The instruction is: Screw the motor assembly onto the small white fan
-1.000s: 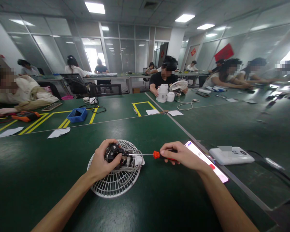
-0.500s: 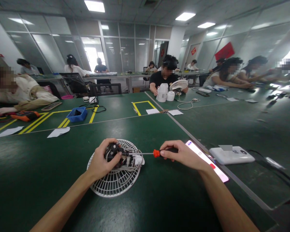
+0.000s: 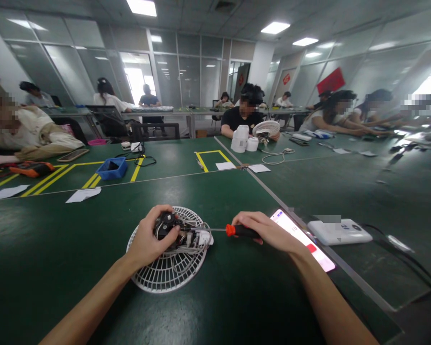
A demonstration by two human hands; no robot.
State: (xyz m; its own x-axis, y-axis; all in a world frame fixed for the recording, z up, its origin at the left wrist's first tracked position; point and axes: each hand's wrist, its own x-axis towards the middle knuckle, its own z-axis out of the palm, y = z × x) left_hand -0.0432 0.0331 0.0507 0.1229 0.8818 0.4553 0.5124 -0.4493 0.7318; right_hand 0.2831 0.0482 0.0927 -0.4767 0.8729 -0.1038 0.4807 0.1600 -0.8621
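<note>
My left hand (image 3: 151, 239) is closed around a black fan motor (image 3: 165, 225), thumb in front and fingers behind. The motor sits on a round white fan grille (image 3: 165, 278) lying on the green table, with wires and a white part (image 3: 205, 237) at its right side. My right hand (image 3: 260, 229) grips the black handle of a screwdriver (image 3: 242, 231) with a red collar. Its shaft lies level and points left into the motor assembly; where exactly the tip sits is hard to make out.
A lit phone (image 3: 301, 239) lies just right of my right hand, with a white power bank (image 3: 339, 231) and cable beyond. Farther off are a blue bin (image 3: 112, 168), paper slips (image 3: 83, 194) and yellow tape. Across the table a person (image 3: 242, 115) handles another fan grille (image 3: 266, 128).
My right hand has shifted its grip on the screwdriver: more of the black handle shows now. The left hand keeps its hold on the motor. The whole view has moved slightly.
</note>
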